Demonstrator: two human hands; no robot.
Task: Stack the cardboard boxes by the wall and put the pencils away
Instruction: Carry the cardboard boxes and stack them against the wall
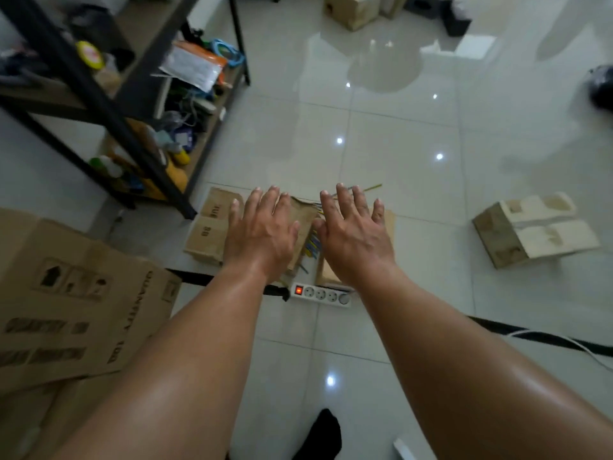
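Nearest of all are the two bare forearms, stretched forward and down over the tiled floor [381, 134]. To the near left sits the biggest thing here, a large printed cardboard box [66, 303], hard against the black metal shelf rack [109, 104], whose cluttered shelves run off to the far left. Straight ahead, under the hands, lies an open cardboard box [212, 227] with its flaps splayed, and coloured pencils [311, 245] show in the gap between the hands. One or two loose pencils [371, 188] poke out on the floor just beyond the right fingertips.

The left hand [262, 232] and right hand [353, 234] are both spread flat, fingers apart, each grip released and holding nothing; whether the palms touch the flaps I cannot tell.

To the right, well apart, a smaller box [534, 234] lies tipped on its side, and another box [351, 9] stands at the far end of the room.

The risks, as I judge them: lifting the open box by its loose flaps could tilt it and spill the pencils across the slick, glossy tiles, where they would roll. The white power strip [320, 295], switched on with its light red, lies just beside the near edge of the box, and its black cable [530, 338] trails across the floor to the right, so a dragged box or a careless foot could snag it.
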